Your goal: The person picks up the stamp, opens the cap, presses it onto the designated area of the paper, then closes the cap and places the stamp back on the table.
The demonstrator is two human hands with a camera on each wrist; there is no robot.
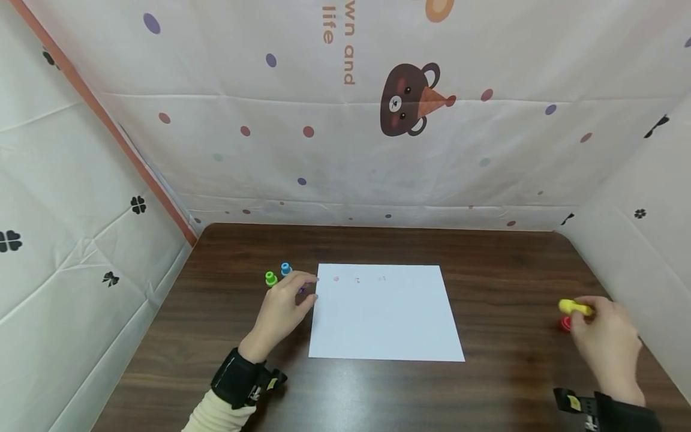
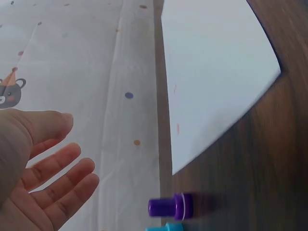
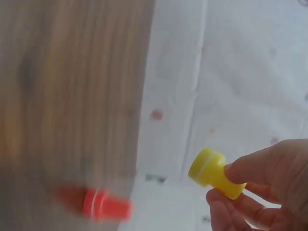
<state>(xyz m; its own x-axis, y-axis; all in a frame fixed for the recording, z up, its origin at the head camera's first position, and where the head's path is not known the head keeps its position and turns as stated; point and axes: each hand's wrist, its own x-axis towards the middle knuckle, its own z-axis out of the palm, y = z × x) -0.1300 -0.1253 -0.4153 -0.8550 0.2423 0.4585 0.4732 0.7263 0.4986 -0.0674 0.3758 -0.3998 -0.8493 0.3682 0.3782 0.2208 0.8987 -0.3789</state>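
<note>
My right hand (image 1: 610,342) pinches a yellow toy stamp (image 3: 211,168) between thumb and fingers, tilted and off the table. Close by, a red stamp (image 3: 107,205) stands on the wood, partly hidden in the head view. My left hand (image 1: 283,309), fingers apart and holding nothing, hovers by the left edge of a white paper sheet (image 1: 385,318). Small faint marks (image 1: 357,280) line the sheet's top. Beyond the left hand are a green stamp (image 1: 271,278), a blue stamp (image 1: 286,269) and a purple stamp (image 2: 169,207), the last mostly covered in the head view.
The dark wooden table (image 1: 378,390) has white printed cloth (image 1: 324,156) behind it and at both sides. The right-hand cloth wall (image 1: 648,258) comes down close to my right hand.
</note>
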